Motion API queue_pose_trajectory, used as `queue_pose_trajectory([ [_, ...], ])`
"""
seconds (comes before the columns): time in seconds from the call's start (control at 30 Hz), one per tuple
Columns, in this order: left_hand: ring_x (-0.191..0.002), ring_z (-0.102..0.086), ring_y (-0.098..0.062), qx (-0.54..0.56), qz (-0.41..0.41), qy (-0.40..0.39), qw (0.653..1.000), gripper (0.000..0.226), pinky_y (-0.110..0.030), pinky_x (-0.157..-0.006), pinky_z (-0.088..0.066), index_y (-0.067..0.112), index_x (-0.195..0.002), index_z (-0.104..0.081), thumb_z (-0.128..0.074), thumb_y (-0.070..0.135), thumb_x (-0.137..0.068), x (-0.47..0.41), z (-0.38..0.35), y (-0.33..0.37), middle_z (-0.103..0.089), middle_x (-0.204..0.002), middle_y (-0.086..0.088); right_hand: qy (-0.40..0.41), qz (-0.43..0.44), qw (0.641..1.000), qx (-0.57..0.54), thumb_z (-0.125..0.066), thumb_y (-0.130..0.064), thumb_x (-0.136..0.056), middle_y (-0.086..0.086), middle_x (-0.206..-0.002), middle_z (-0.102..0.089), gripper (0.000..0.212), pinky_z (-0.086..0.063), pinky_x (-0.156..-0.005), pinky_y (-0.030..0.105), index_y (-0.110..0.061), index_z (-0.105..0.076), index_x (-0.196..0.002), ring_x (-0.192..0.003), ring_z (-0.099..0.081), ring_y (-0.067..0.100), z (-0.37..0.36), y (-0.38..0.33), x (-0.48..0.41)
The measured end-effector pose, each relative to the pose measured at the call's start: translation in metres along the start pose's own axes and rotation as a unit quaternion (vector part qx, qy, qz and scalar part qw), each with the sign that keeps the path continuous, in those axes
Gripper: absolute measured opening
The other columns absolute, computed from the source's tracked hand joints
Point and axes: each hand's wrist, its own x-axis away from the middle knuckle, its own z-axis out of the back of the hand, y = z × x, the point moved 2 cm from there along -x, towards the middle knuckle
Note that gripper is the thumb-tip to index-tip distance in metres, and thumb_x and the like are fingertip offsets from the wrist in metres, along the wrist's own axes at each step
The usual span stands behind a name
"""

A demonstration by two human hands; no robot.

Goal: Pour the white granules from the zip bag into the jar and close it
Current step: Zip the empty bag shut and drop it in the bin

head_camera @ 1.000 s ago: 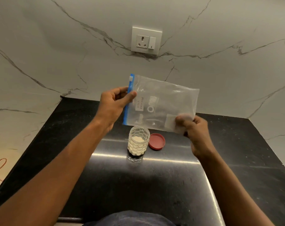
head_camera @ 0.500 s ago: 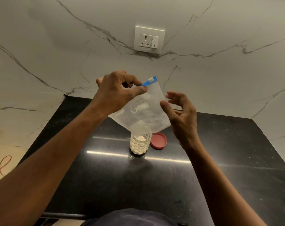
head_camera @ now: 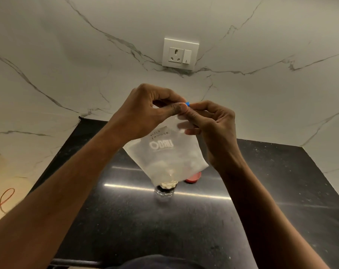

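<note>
A clear zip bag [head_camera: 164, 154] with a blue zip strip and a handwritten label hangs upright in the air, its lower corner in front of the jar. My left hand [head_camera: 145, 113] and my right hand [head_camera: 211, 129] both pinch the bag's top edge at the blue strip, fingertips touching. Below it on the black counter stands a small faceted glass jar [head_camera: 164, 188] with white granules inside; its top is hidden by the bag. The red lid [head_camera: 193, 178] lies flat just right of the jar, partly covered by the bag.
The black counter [head_camera: 184, 226] meets a white marble wall with a socket and switch plate [head_camera: 180, 53]. An orange cable [head_camera: 3, 200] lies on the floor at the left. My dark clothing shows at the bottom edge.
The bag has turned from lying sideways to hanging upright by its zip edge. My right hand let go of the lower corner and came up to pinch the top beside my left hand.
</note>
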Motion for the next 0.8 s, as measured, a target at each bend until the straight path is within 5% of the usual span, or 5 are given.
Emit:
queue_pose_trajectory([
  [0.1,-0.091,-0.071,0.001,-0.007,0.007,-0.016,1.000,0.030,-0.013,-0.082,-0.057,0.034,-0.110,-0.074,-0.065,0.051,-0.086,-0.002,0.006,0.005,-0.074,-0.094,0.019,-0.025,0.000,1.000,0.012,-0.069,-0.017,-0.099,0.010,-0.093,-0.081,0.015,-0.061,-0.059,0.029,-0.003,-0.072,-0.105,-0.076,-0.080,0.027,-0.001,-0.003,0.002],
  [0.33,-0.088,-0.074,-0.026,-0.054,0.042,-0.060,0.996,0.021,-0.053,-0.086,-0.060,0.019,-0.111,-0.081,-0.073,0.031,-0.095,0.001,0.014,0.002,-0.079,-0.093,-0.004,-0.020,0.050,0.988,0.145,-0.061,-0.011,-0.101,0.006,-0.088,-0.074,0.010,-0.057,-0.065,0.029,-0.017,-0.066,-0.095,-0.077,-0.073,0.019,-0.010,0.003,0.003],
  [0.47,-0.086,-0.072,-0.024,-0.063,0.085,-0.050,0.993,0.018,-0.051,-0.085,-0.060,0.020,-0.108,-0.081,-0.072,0.031,-0.096,0.016,0.012,-0.010,-0.078,-0.090,-0.002,0.005,0.030,0.984,0.174,-0.060,-0.014,-0.102,0.006,-0.088,-0.072,0.011,-0.055,-0.082,0.036,-0.014,-0.067,-0.093,-0.089,-0.067,0.020,-0.014,0.012,0.003],
  [0.63,-0.085,-0.072,-0.018,-0.047,0.136,-0.042,0.989,0.013,-0.038,-0.078,-0.060,0.032,-0.102,-0.081,-0.073,0.039,-0.094,0.038,0.025,-0.034,-0.079,-0.089,0.006,0.029,0.002,0.991,0.134,-0.060,-0.013,-0.103,0.000,-0.080,-0.071,0.015,-0.047,-0.069,0.009,-0.014,-0.067,-0.090,-0.070,-0.061,-0.007,-0.007,0.011,-0.004],
  [0.8,-0.079,-0.070,-0.001,-0.027,0.172,-0.039,0.984,0.006,-0.023,-0.072,-0.053,0.043,-0.092,-0.077,-0.072,0.041,-0.093,0.054,0.041,-0.044,-0.078,-0.085,0.017,0.035,-0.042,0.996,0.068,-0.058,-0.015,-0.104,0.005,-0.083,-0.069,0.018,-0.055,-0.075,0.036,-0.015,-0.068,-0.089,-0.078,-0.065,0.018,-0.003,0.009,-0.011],
])
